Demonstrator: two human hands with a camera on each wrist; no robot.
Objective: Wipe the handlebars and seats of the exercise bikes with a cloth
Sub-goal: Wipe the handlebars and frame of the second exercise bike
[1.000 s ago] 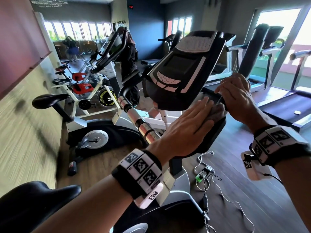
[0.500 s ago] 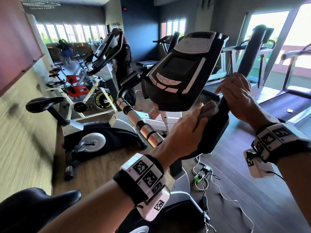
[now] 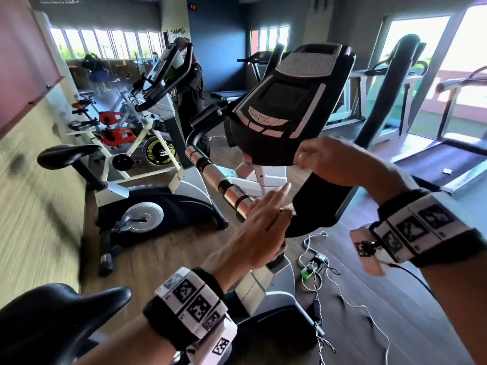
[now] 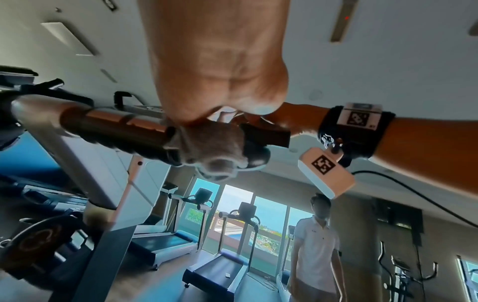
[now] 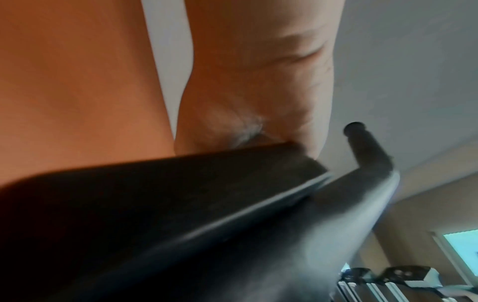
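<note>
I stand at an exercise bike with a black console (image 3: 287, 101) and a handlebar with chrome sensor bands (image 3: 229, 191). My left hand (image 3: 263, 222) lies on the bar where the chrome meets the black centre pad (image 3: 321, 201), fingers stretched forward. It presses a grey-brown cloth (image 3: 287, 208) against the bar. In the left wrist view the cloth (image 4: 209, 147) is draped round the handlebar (image 4: 116, 124) under my palm (image 4: 220, 71). My right hand (image 3: 340, 162) is blurred, loosely curled, just above the pad and below the console. In the right wrist view its palm (image 5: 258, 81) meets the pad's edge (image 5: 181, 194). The bike's black seat (image 3: 58, 312) is at the lower left.
A second bike with a black seat (image 3: 67, 155) stands to the left, with spin bikes behind it. A person in black (image 3: 191, 96) stands at another bike. Chargers and cables (image 3: 313, 267) lie on the wooden floor. Treadmills (image 3: 442, 159) stand to the right. Another person (image 4: 315, 241) stands nearby.
My left hand slid the cloth down and left, from the right side of the pad to the joint with the chrome grip. My right hand let go of the right handlebar and rose.
</note>
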